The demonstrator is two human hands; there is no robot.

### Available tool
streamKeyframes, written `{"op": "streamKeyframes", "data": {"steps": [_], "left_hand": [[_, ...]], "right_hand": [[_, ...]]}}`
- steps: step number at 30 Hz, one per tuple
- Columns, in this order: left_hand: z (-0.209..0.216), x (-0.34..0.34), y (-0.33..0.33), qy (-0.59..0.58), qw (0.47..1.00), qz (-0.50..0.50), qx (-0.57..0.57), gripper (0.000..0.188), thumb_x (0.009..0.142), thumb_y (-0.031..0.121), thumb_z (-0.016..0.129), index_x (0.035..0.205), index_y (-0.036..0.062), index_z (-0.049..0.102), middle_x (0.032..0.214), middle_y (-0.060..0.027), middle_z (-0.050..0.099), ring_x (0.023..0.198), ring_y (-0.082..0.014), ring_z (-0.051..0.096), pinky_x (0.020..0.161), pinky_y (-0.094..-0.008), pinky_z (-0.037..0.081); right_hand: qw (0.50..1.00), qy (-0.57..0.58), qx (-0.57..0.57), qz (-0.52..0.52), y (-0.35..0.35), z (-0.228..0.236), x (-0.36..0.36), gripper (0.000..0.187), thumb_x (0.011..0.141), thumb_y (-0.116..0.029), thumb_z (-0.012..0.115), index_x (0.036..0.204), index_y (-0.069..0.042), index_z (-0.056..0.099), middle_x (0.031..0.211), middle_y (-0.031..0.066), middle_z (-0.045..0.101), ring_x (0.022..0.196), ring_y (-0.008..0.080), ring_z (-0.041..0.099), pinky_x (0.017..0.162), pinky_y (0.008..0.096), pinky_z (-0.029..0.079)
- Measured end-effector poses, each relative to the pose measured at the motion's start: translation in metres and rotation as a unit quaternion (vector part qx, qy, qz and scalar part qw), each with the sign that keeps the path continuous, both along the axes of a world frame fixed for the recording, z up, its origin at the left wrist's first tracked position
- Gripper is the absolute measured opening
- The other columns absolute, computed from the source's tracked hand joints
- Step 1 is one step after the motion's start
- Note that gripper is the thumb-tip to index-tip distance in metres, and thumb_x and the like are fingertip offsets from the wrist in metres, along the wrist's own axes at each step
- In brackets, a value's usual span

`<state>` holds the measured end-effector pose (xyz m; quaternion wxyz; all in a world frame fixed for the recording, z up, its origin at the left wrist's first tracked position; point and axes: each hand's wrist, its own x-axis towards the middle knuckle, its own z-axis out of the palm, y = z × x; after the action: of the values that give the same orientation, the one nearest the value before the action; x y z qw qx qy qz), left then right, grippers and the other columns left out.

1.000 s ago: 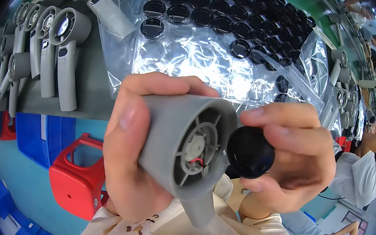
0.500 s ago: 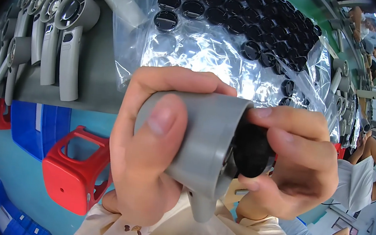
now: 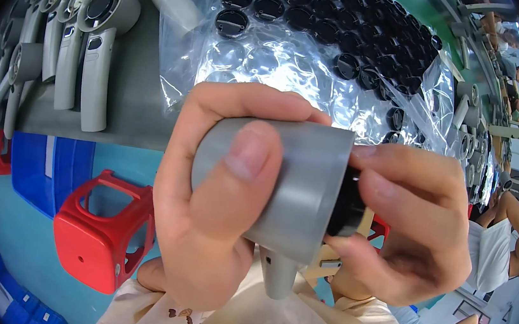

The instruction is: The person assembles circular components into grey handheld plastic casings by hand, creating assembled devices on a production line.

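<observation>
My left hand [image 3: 222,177] is wrapped round the grey, cup-shaped head of a handheld fan [image 3: 305,180], thumb on its near side. The fan's handle points down toward my lap. In the fingertips of my right hand [image 3: 413,221] is a round black cap [image 3: 346,201], gripped by its edge at the fan head's open right end. The cap's left part is hidden behind the housing rim, so how deep it sits I cannot tell. Behind my hands, many similar black caps [image 3: 298,18] lie in rows on clear plastic film [image 3: 294,79].
Several grey handheld fans [image 3: 96,79] lie on the dark table [image 3: 138,106] at the left. Below it stand a red stool [image 3: 90,242] and a blue bin [image 3: 53,170] on the floor. Other people [image 3: 490,243] are at the far right.
The fan head has turned slightly, its open end now facing further away from view. My right fingers have brought the black cap closer against that end, and less of its face shows.
</observation>
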<state>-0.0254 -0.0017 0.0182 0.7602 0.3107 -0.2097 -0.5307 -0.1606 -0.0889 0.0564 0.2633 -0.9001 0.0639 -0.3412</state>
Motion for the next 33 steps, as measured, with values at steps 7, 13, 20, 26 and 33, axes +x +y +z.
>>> {"op": "streamKeyframes", "data": {"steps": [7,13,20,26,33], "left_hand": [[0.002,-0.001,-0.003,-0.023,0.999,0.031,0.015,0.042,0.092,0.037,0.028,0.109,0.0013,0.043,0.103,-0.0207,0.051,0.085,-0.0246,0.052,0.079,-0.0336,0.041],[0.004,-0.001,-0.003,-0.034,0.999,0.035,0.013,0.043,0.092,0.038,0.029,0.105,0.0006,0.046,0.099,-0.0175,0.053,0.087,-0.0225,0.052,0.082,-0.0309,0.039],[-0.009,0.005,-0.014,0.064,0.998,0.0,0.008,0.039,0.094,0.036,0.031,0.101,0.0031,0.05,0.099,-0.0132,0.054,0.09,-0.0225,0.053,0.082,-0.031,0.042],[-0.009,-0.01,-0.024,0.124,0.989,0.026,-0.08,0.039,0.097,0.035,0.025,0.111,0.004,0.044,0.112,-0.0191,0.052,0.098,-0.0238,0.055,0.085,-0.0322,0.045],[-0.013,-0.009,-0.018,-0.284,0.934,0.216,0.022,0.039,0.096,0.033,0.032,0.112,-0.0007,0.044,0.125,-0.0192,0.044,0.103,-0.0208,0.053,0.087,-0.0281,0.043]], "right_hand": [[0.992,-0.037,0.045,-0.114,0.021,0.003,0.017,0.032,0.065,-0.01,0.073,0.091,0.006,0.062,0.089,0.0271,0.058,0.074,0.025,0.06,0.061,0.028,0.051],[0.995,0.069,0.019,-0.063,0.01,0.018,0.009,0.03,0.061,-0.005,0.074,0.088,0.003,0.066,0.09,0.0231,0.059,0.07,0.0224,0.058,0.06,0.0261,0.05],[0.993,0.052,0.087,-0.063,0.001,0.004,0.012,0.042,0.064,-0.013,0.074,0.101,0.006,0.063,0.105,0.0249,0.054,0.091,0.0244,0.056,0.075,0.0283,0.047],[0.872,-0.12,0.45,-0.154,0.038,-0.017,0.027,0.059,0.083,-0.028,0.061,0.125,0.009,0.041,0.122,0.0202,0.048,0.114,0.0246,0.047,0.096,0.0338,0.035],[0.819,-0.143,0.545,-0.109,0.045,-0.007,0.022,0.055,0.086,-0.018,0.053,0.129,0.008,0.031,0.124,0.0191,0.046,0.113,0.0218,0.047,0.098,0.0328,0.034]]}}
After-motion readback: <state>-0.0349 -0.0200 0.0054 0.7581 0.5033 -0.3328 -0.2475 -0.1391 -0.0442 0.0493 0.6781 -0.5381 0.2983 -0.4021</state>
